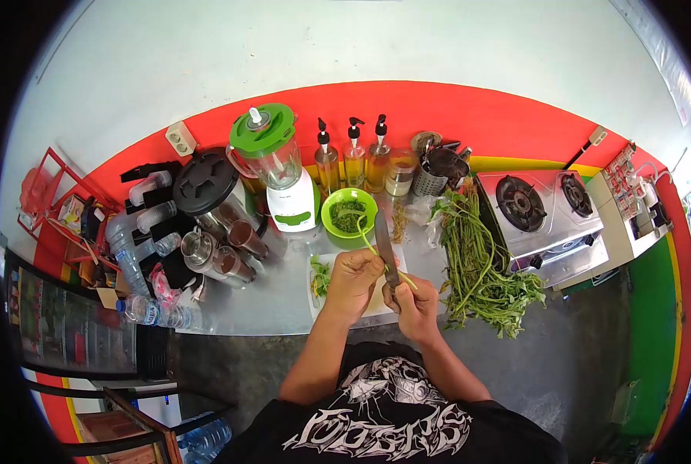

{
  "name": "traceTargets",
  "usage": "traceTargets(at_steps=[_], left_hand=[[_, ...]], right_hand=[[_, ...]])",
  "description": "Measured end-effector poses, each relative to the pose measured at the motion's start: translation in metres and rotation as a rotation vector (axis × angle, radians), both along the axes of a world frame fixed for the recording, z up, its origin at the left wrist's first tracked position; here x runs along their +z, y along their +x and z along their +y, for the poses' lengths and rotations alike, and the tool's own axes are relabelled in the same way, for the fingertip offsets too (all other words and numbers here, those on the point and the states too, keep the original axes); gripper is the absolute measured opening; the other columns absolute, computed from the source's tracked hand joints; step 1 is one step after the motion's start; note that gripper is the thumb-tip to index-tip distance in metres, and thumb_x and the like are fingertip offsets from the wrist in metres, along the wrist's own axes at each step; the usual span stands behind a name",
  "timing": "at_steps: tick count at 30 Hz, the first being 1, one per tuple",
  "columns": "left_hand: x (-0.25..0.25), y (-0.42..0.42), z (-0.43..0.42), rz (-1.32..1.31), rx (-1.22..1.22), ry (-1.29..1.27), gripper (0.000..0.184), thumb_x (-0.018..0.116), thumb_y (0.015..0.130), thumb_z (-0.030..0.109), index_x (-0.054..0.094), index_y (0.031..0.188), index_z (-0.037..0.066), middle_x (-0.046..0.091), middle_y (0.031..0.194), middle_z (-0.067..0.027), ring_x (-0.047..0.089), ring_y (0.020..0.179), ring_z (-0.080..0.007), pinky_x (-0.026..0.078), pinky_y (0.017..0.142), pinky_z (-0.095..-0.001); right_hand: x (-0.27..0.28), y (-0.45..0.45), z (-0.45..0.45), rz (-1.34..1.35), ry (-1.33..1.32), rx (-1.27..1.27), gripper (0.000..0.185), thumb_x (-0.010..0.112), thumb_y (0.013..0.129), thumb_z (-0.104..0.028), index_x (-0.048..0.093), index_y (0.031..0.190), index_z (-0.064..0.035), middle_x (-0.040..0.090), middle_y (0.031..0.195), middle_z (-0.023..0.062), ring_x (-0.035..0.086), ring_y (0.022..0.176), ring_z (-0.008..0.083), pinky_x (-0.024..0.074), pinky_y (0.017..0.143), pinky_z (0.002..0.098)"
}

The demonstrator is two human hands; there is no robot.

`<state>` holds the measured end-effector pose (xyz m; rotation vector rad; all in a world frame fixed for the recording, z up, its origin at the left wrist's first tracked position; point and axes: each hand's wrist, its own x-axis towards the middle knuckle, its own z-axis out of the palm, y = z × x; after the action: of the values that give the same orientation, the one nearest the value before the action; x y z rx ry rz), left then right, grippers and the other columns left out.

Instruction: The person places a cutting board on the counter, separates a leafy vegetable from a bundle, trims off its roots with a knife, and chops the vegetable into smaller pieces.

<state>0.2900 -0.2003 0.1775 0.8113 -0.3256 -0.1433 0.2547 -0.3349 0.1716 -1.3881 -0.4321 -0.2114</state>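
Closed round a thin green stem [408, 281], my left hand [352, 282] is just in front of the green bowl [365, 241]. My right hand [416, 311] grips a knife [386, 246], its dark blade pointing up and away, touching the stem between both hands. Chopped greens [346, 215] lie inside the bowl. Beneath my hands is a white cutting board [314, 302] with some green leaves [320, 276] at its left. A large heap of long green stems and leaves [477, 267] spreads to the right of my hands.
A green-lidded blender [292, 203] and pump bottles [354, 164] stand at the back. Metal jugs [199, 249] and plastic bottles [139, 310] are at left. A two-burner gas stove [542, 216] sits at right, past the heap. The metal counter [241, 309] ends close to my body.
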Motion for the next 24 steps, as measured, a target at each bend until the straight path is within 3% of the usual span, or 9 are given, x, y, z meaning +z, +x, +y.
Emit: traceTargets(at_steps=[1, 3, 6, 9, 18, 24], left_hand=[[0.000, 0.000, -0.001, 0.012, 0.005, -0.026, 0.024, 0.068, 0.096, 0.026, 0.071, 0.098, 0.002, 0.066, 0.099, -0.0047, 0.058, 0.092, -0.0125, 0.044, 0.082, -0.0273], [0.001, 0.001, -0.001, 0.005, 0.021, -0.007, 0.026, 0.067, 0.096, 0.028, 0.071, 0.101, 0.002, 0.067, 0.101, -0.0050, 0.057, 0.089, -0.0109, 0.043, 0.079, -0.0257], [-0.002, 0.004, 0.001, 0.019, 0.004, -0.045, 0.029, 0.065, 0.098, 0.029, 0.070, 0.105, 0.002, 0.068, 0.103, -0.0051, 0.057, 0.087, -0.0098, 0.042, 0.078, -0.0252], [-0.001, 0.005, 0.001, 0.044, 0.021, -0.073, 0.030, 0.062, 0.100, 0.029, 0.066, 0.111, 0.002, 0.069, 0.101, -0.0053, 0.057, 0.086, -0.0086, 0.045, 0.079, -0.0243], [-0.014, 0.008, -0.002, 0.078, 0.038, -0.119, 0.017, 0.064, 0.099, 0.020, 0.065, 0.095, 0.004, 0.069, 0.094, -0.0057, 0.061, 0.080, -0.0089, 0.048, 0.075, -0.0236], [-0.014, 0.003, -0.008, 0.081, 0.059, -0.132, 0.015, 0.066, 0.097, 0.019, 0.065, 0.090, 0.006, 0.069, 0.096, -0.0076, 0.062, 0.080, -0.0099, 0.050, 0.076, -0.0249]], right_hand=[[-0.001, 0.000, 0.000, 0.001, 0.000, 0.001, 0.044, 0.046, 0.108, -0.031, 0.059, 0.090, 0.0060, 0.053, 0.066, 0.0034, 0.038, 0.052, 0.0068, 0.0292, 0.048, 0.0255], [-0.006, -0.001, 0.000, 0.065, 0.102, 0.047, 0.035, 0.048, 0.107, -0.022, 0.065, 0.114, 0.0080, 0.051, 0.070, 0.0008, 0.039, 0.059, 0.0067, 0.0310, 0.052, 0.0244], [-0.008, 0.000, -0.002, 0.099, 0.130, 0.061, 0.035, 0.047, 0.107, -0.021, 0.066, 0.117, 0.0064, 0.051, 0.070, 0.0007, 0.039, 0.059, 0.0065, 0.0307, 0.052, 0.0245], [-0.010, 0.004, -0.003, 0.063, 0.058, 0.019, 0.042, 0.044, 0.109, -0.029, 0.063, 0.104, 0.0079, 0.053, 0.065, 0.0031, 0.038, 0.052, 0.0058, 0.0299, 0.047, 0.0241], [-0.005, 0.001, 0.000, 0.060, 0.073, 0.024, 0.042, 0.045, 0.109, -0.030, 0.063, 0.109, 0.0073, 0.052, 0.064, 0.0018, 0.037, 0.051, 0.0053, 0.0288, 0.047, 0.0240], [-0.003, -0.002, 0.000, 0.024, 0.090, 0.010, 0.042, 0.045, 0.109, -0.031, 0.061, 0.093, 0.0051, 0.051, 0.064, 0.0028, 0.036, 0.052, 0.0061, 0.0286, 0.048, 0.0244]])
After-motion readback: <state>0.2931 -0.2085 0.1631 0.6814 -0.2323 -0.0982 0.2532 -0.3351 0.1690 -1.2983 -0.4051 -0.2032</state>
